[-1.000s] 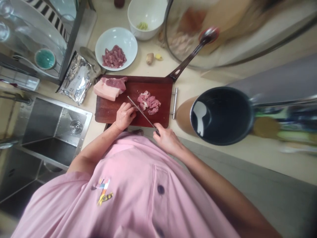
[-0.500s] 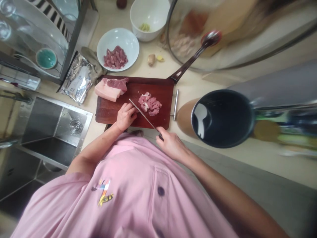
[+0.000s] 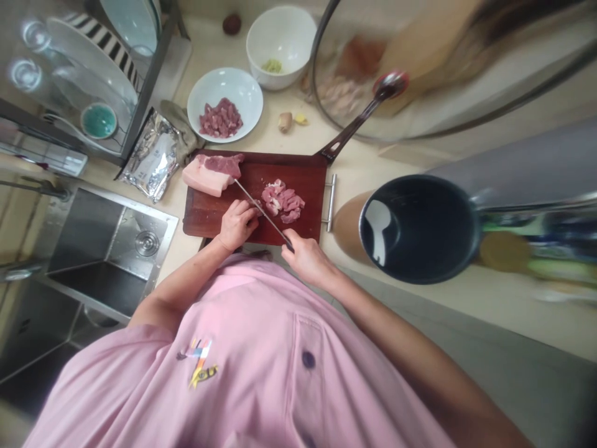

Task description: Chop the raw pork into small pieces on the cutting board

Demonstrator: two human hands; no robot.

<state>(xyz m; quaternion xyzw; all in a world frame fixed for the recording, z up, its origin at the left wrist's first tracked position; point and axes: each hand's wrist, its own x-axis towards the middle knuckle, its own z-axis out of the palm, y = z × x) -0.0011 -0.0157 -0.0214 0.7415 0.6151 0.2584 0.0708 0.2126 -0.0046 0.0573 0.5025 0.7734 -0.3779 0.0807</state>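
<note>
Meat pieces lie cut beyond the right hand gripping a knife; a slab remains past the left hand, curled perhaps over meat.

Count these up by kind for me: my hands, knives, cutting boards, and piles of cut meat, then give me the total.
Hands: 2, the left hand and the right hand
Knife: 1
Cutting board: 1
Piles of cut meat: 2, the pile on the board and the pile on the plate
Total: 6
</note>
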